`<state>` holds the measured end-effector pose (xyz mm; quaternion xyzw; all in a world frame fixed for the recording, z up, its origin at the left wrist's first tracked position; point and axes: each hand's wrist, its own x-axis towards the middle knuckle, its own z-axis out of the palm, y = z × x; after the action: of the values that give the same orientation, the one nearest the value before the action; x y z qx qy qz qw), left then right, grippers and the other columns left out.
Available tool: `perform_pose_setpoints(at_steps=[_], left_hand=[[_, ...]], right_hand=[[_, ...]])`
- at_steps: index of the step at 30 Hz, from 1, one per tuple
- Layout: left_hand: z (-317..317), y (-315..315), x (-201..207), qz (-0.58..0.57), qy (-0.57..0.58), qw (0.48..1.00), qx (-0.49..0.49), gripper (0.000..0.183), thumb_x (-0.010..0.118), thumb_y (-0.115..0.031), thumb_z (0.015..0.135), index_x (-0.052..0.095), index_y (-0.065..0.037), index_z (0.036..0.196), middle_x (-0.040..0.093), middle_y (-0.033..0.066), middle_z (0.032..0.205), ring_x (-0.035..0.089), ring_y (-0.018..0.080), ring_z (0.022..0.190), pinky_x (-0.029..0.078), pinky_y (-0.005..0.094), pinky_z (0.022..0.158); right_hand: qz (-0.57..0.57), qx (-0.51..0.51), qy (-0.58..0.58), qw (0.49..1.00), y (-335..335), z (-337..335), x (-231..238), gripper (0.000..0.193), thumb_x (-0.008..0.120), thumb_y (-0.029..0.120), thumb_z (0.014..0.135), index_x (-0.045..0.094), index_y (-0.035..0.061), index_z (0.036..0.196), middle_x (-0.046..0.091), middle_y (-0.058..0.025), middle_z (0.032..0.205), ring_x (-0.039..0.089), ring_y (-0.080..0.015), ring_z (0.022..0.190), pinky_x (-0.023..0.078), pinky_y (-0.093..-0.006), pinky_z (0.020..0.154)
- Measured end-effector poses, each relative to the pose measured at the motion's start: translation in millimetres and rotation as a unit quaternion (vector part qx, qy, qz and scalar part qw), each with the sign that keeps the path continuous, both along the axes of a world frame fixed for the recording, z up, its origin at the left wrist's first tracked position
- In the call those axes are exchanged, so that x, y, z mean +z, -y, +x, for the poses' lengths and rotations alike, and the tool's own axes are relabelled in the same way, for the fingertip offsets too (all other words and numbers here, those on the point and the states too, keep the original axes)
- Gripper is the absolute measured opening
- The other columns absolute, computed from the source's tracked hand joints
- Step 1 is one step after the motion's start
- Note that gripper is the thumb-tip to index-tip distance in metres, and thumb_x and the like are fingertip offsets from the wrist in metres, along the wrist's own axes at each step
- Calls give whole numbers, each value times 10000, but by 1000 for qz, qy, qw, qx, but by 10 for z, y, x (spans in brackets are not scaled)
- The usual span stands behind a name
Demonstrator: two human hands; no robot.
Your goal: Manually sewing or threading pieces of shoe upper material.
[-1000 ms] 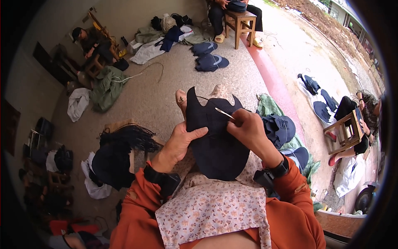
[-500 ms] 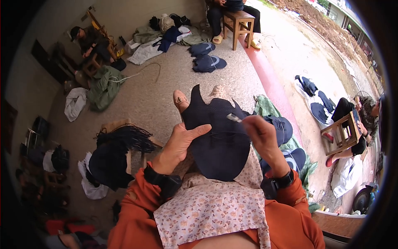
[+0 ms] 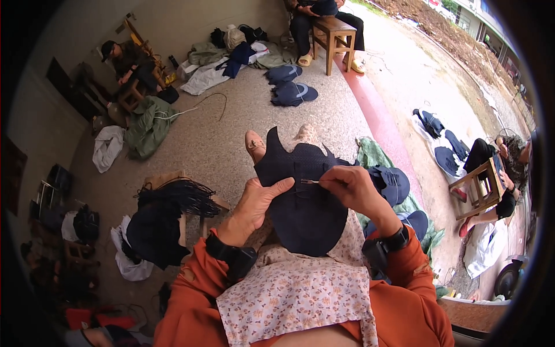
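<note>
A flat navy shoe upper [image 3: 306, 225] lies across my lap on a floral apron [image 3: 295, 295], its pointed ends turned away from me. My left hand [image 3: 251, 208] grips its left edge, thumb on top and fingers underneath. In my right hand [image 3: 358, 194], a small thin metal tool [image 3: 309, 181], perhaps a lacing hook, is pinched between thumb and fingers. The tool's tip points left and lies at the middle of the upper, beside short dark cords on its surface. The fingertips under the upper are hidden.
Black laces [image 3: 185, 196] and dark pieces [image 3: 151, 231] rest on a low stool at my left. Laced shoe uppers [image 3: 392, 184] lie on green cloth [image 3: 370, 153] at my right. More uppers [image 3: 292, 93] sit ahead on the floor. People sit on stools [image 3: 334, 37] around.
My right hand has come down and slightly left, bringing the tool from above the upper's right side to its middle. My left hand keeps its hold on the edge.
</note>
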<state>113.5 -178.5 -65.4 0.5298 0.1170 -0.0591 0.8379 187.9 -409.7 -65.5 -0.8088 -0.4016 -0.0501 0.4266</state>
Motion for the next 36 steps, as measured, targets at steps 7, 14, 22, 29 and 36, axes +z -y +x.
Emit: perform_pose_setpoints(at_steps=[7, 14, 22, 29, 36], left_hand=[[-5, -37, -25, -10, -3, 1000, 10, 344, 792, -96, 840, 655, 2, 1140, 699, 66, 1054, 678, 153, 919, 581, 289, 826], [-35, -88, -25, 55, 39, 997, -22, 285, 752, -41, 856, 658, 1, 1122, 705, 74, 1069, 693, 168, 887, 591, 287, 775], [-492, -730, 465, 340, -63, 922, -173, 159, 740, -127, 873, 738, 21, 932, 719, 78, 783, 676, 151, 772, 522, 244, 670], [-499, -670, 633, 583, 220, 772, -122, 126, 747, -57, 832, 747, 0, 944, 696, 60, 832, 625, 123, 673, 494, 252, 616], [30, -376, 234, 312, 186, 931, -48, 134, 734, 9, 854, 746, -3, 987, 719, 31, 874, 636, 69, 765, 502, 197, 634]], right_hand=[[45, 30, -68, 996, -146, 4, -42, 52, 692, 96, 848, 668, 69, 886, 661, -89, 783, 661, -276, 683, 505, -340, 577], [35, 52, 28, 998, -360, -36, 1, 67, 690, 82, 861, 645, 68, 909, 655, -100, 793, 667, -288, 709, 508, -365, 601], [23, 73, -67, 995, -328, 76, 27, 102, 692, 143, 879, 641, 65, 921, 686, -118, 819, 688, -310, 771, 521, -367, 655], [1, 91, -79, 993, -353, 108, 70, 104, 691, 149, 874, 647, 65, 917, 680, -120, 804, 676, -310, 758, 508, -380, 659], [-8, 104, -102, 989, -369, 118, 108, 103, 684, 145, 868, 650, 57, 910, 675, -130, 795, 668, -309, 739, 499, -380, 653]])
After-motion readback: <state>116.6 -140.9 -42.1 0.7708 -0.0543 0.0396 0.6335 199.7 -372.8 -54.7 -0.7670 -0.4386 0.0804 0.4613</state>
